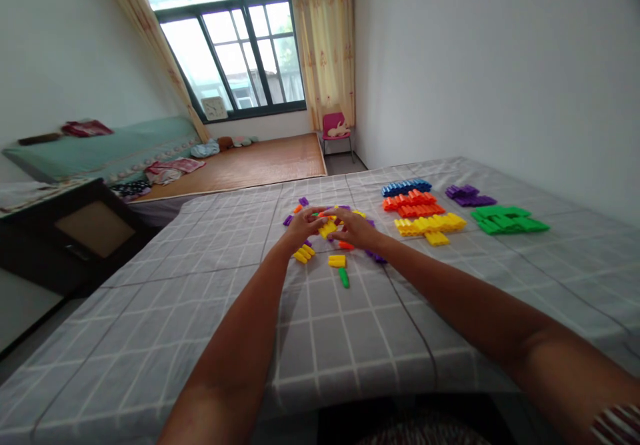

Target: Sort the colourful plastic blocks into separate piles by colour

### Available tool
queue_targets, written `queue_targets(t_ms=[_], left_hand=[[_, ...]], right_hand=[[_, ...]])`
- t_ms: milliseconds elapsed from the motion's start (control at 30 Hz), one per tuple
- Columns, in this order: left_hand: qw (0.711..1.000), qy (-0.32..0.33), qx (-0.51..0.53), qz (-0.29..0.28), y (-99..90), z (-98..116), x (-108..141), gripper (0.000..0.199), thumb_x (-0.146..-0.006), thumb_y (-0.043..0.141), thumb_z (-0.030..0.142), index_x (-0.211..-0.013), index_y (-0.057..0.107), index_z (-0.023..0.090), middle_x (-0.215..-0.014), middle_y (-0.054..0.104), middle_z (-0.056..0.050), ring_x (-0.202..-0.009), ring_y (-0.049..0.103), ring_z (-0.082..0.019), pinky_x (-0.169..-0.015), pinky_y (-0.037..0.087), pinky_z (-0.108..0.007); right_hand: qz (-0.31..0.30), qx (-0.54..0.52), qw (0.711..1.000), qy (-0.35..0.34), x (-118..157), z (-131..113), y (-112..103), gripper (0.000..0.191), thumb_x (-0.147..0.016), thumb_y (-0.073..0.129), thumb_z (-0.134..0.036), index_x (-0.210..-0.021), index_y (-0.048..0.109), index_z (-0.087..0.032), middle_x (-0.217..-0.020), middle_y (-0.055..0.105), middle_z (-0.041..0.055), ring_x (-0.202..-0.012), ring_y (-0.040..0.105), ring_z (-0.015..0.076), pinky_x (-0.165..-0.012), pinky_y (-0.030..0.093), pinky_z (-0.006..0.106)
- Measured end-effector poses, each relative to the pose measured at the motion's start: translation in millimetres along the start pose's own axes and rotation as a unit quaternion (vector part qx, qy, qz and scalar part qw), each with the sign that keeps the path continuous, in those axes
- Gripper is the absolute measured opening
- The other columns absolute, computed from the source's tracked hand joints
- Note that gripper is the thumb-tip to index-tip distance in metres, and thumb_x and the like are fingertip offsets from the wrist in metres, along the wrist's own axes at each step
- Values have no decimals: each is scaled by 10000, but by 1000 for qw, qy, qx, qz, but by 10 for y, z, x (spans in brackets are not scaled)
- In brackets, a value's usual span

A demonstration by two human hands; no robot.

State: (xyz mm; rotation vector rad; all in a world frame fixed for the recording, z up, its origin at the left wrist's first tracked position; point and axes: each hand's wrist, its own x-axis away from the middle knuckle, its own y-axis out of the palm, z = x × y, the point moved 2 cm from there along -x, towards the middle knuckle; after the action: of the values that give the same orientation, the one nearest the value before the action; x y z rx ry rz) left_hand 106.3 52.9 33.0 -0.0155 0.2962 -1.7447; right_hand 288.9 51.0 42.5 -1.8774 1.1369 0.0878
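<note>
My left hand and my right hand meet over a loose, mixed pile of small plastic pieces that look like clothes pegs. Between them is a small bunch of yellow pegs, with the fingers of both hands curled in around it. My fingertips partly hide the bunch and the pieces beneath. Close to my left wrist lie other yellow pegs. Nearer to me are a yellow pair and a single green peg. An orange peg shows under my right hand, and purple ones lie by that wrist.
To the right, pegs lie grouped by colour: blue, orange, yellow, purple and green. A grey checked cloth covers the surface. A dark cabinet stands left; a pink chair is far back.
</note>
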Motion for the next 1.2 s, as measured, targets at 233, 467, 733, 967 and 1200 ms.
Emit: queue_targets(t_ms=[233, 467, 733, 967, 1200], left_hand=[[999, -31, 9, 13, -68, 92, 77, 608, -677, 757, 531, -1166, 639, 190, -1157, 680, -105, -946, 666, -202, -729, 536, -287], [990, -37, -3, 136, -375, -76, 51, 615, -636, 747, 597, -1091, 677, 190, -1049, 717, -91, -843, 687, -187, -671, 529, -268], [987, -38, 8, 159, -484, -183, 53, 589, -616, 775, 546, -1054, 688, 162, -1012, 721, -88, -787, 684, -175, -675, 560, -293], [985, -20, -15, 169, -581, -276, 35, 566, -641, 757, 537, -1052, 689, 154, -993, 723, -83, -785, 688, -174, -705, 571, -308], [980, -7, -104, 172, -623, -198, 94, 497, -707, 669, 535, -1021, 704, 151, -895, 733, -85, -763, 667, -185, -624, 541, -285]], right_hand=[[9, 29, 999, -25, 61, 45, -323, 408, -707, 767, -199, -1104, 677, -201, -1083, 668, 83, -912, 630, 187, -773, 514, 308], [56, 97, 987, 115, 532, 530, -1638, 370, -762, 692, -427, -1029, 709, -173, -973, 722, 65, -854, 652, 199, -786, 501, 321], [27, 175, 952, 250, 1639, 962, -2227, 430, -703, 681, -523, -970, 718, -188, -852, 722, 57, -767, 660, 204, -683, 505, 300], [12, 180, 957, 229, 1992, 1120, -2022, 342, -724, 656, -489, -907, 694, -202, -952, 711, 67, -771, 670, 194, -701, 529, 312], [58, 271, 942, 190, 1927, 981, -1972, 328, -792, 607, -503, -872, 684, -195, -914, 694, 72, -671, 650, 186, -639, 506, 324]])
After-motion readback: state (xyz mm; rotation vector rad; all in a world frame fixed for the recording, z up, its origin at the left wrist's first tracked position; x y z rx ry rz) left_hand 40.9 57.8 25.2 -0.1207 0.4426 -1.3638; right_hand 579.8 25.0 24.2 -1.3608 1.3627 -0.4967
